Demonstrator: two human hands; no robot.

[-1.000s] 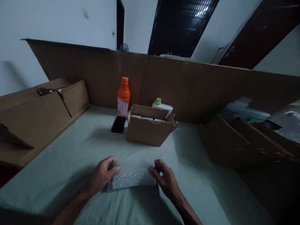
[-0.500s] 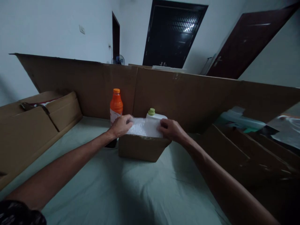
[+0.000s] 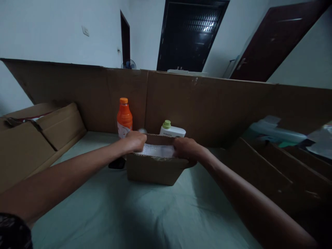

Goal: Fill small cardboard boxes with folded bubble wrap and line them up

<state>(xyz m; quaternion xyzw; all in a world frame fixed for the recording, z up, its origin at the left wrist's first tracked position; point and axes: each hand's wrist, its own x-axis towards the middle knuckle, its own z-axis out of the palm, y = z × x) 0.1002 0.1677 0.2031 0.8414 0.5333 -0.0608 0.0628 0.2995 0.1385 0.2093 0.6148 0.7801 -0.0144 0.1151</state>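
Observation:
A small open cardboard box (image 3: 154, 171) stands on the pale green cloth (image 3: 145, 211). Inside it, below the rim, lies a sheet of clear bubble wrap (image 3: 158, 151). My left hand (image 3: 136, 141) reaches over the box's left side, its fingers closed at the wrap's left edge and partly hidden. At the right side my right hand (image 3: 186, 148) is curled down into the box, closed at the wrap's other edge. Behind the box are an orange bottle (image 3: 125, 117) with an orange cap and a white bottle (image 3: 173, 131) with a green cap.
A dark flat object (image 3: 116, 163) lies left of the box. Larger cardboard boxes stand at the left (image 3: 28, 148) and right (image 3: 261, 173), the right one with clear plastic items (image 3: 275, 131) on top. A tall cardboard panel (image 3: 207, 107) closes off the back.
Both hands have gone down with the bubble wrap, which now sits below the box's rim instead of standing above it. The box's back edge has come into view.

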